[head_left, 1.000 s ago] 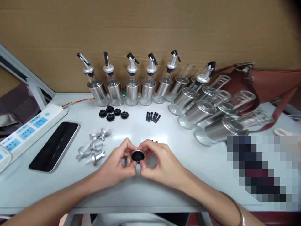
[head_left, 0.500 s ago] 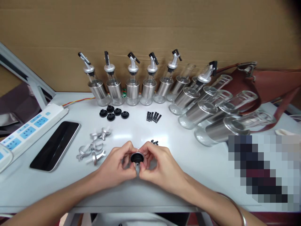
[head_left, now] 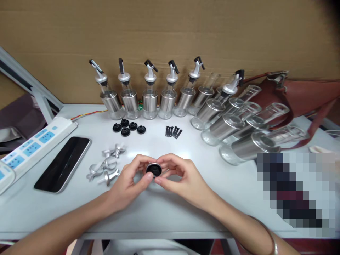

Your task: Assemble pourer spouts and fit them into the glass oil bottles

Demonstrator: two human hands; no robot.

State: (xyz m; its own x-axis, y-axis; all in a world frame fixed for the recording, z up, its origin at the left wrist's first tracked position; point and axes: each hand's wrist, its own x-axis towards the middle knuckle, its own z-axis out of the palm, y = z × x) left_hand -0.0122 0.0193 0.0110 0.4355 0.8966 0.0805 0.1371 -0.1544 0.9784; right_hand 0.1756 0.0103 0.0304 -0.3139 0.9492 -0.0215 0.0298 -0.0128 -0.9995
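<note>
**Half-buried round black part (head_left: pixel 154 170) in a two-handed pinch**

So the round black part was up off to the right of the phone (head_left: pixel 62 164), and the left hand (head_left: pixel 130 182) and right hand (head_left: pixel 187 179) both had it gripped between thumb and fingers. I could make out black rings inside a thin silver rim, but the left thumb covered some of the lower edge and the underside was blocked, so no clue about its shape there.

Just right of the phone, silver spouts (head_left: pixel 107 179) overlapped in a blurry heap. Black stoppers (head_left: pixel 125 132) sat beyond it to the right, skinny black pegs (head_left: pixel 171 131) further over. Well right of the phone, bottles (head_left: pixel 230 125) hid each other and part of a brown bag (head_left: pixel 305 95), itself cut off by the frame. Left of the phone, the power strip (head_left: pixel 30 150) got cropped too.
</note>
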